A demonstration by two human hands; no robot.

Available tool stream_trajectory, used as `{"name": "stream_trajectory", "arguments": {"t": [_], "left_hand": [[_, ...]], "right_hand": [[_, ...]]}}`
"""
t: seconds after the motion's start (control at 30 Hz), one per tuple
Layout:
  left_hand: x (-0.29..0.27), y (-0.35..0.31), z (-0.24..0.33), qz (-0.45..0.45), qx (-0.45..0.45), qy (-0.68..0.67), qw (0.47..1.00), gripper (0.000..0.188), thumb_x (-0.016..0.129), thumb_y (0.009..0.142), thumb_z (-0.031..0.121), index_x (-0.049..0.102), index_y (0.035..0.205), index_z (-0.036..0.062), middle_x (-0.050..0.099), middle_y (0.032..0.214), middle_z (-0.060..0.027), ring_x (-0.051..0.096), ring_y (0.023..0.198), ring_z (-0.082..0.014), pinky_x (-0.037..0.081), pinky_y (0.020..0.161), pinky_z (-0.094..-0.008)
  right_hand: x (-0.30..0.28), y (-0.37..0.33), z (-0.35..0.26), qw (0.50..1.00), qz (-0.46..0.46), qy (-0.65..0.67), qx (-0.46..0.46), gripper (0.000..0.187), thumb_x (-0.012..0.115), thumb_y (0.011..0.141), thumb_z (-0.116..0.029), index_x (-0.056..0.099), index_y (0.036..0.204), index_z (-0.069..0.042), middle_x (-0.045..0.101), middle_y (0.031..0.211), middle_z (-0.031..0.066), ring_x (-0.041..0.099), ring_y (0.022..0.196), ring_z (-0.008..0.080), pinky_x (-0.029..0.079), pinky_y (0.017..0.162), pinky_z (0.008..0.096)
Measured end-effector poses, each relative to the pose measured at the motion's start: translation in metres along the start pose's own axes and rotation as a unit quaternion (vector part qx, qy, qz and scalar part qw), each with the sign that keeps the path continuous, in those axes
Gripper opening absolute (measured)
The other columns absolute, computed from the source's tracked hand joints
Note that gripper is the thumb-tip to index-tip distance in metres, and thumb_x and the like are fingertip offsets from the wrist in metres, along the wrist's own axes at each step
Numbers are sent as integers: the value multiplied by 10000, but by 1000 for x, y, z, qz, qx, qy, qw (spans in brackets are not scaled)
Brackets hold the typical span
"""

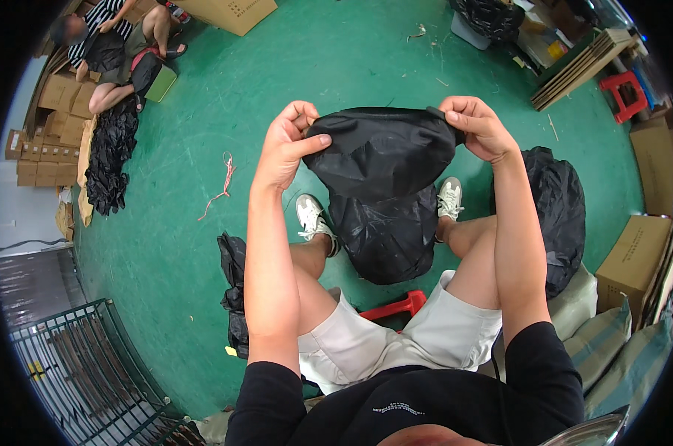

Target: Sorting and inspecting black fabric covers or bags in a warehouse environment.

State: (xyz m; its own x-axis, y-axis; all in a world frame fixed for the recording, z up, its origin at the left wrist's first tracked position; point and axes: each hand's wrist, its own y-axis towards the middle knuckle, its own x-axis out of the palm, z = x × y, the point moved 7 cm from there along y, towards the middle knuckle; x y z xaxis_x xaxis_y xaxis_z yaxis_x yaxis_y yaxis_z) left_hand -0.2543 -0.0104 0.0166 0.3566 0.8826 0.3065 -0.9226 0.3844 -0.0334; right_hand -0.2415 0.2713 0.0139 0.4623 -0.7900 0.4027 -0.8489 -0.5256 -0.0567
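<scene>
A black fabric piece that looks like a bag or cover point(385, 152) is stretched by its upper edge between my two hands, above the floor and between my knees. Thumb and fingers of my left hand point(292, 141) pinch its left corner. My right hand point(481, 126) grips the right corner the same way. Below it, a black bundle point(385, 241) hangs or lies between my shoes; whether it belongs to the same piece I cannot tell. More dark fabric point(548, 208) is heaped beside my right leg, and another black pile point(234, 290) lies by my left leg.
I sit over a red plastic stool point(396, 306). Woven sacks point(604, 346) and a carton point(634, 260) stand at right, near a red stool point(623, 97). A metal rack point(99, 364) is at lower left. Another person point(117, 44) sits at far left by stacked boxes point(54, 141).
</scene>
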Motion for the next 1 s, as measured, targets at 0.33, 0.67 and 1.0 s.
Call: {"name": "stream_trajectory", "arguments": {"t": [0.33,0.67,1.0], "left_hand": [[30,-21,-49,-164,-256,185,934,427,790,774,171,625,1114,-27,684,973,-25,610,881,-102,482,822,-251],[40,-9,-23,-114,-22,-235,965,352,629,927,244,629,1097,-64,689,1053,-167,684,922,-247,540,862,-352],[-20,-3,-49,-11,103,-420,901,479,508,970,315,467,1353,30,462,1413,-142,466,1271,-300,384,1077,-426]], "right_hand": [[3,9,16,995,39,-60,64,221,544,996,-225,614,958,-19,640,854,-31,570,764,27,464,696,195],[43,3,7,982,-88,154,66,402,780,803,-238,598,975,77,677,888,76,648,825,119,515,760,240],[9,-12,-6,945,-101,279,-135,823,837,605,-127,439,1286,110,597,1210,208,619,1069,252,484,945,355]]}}
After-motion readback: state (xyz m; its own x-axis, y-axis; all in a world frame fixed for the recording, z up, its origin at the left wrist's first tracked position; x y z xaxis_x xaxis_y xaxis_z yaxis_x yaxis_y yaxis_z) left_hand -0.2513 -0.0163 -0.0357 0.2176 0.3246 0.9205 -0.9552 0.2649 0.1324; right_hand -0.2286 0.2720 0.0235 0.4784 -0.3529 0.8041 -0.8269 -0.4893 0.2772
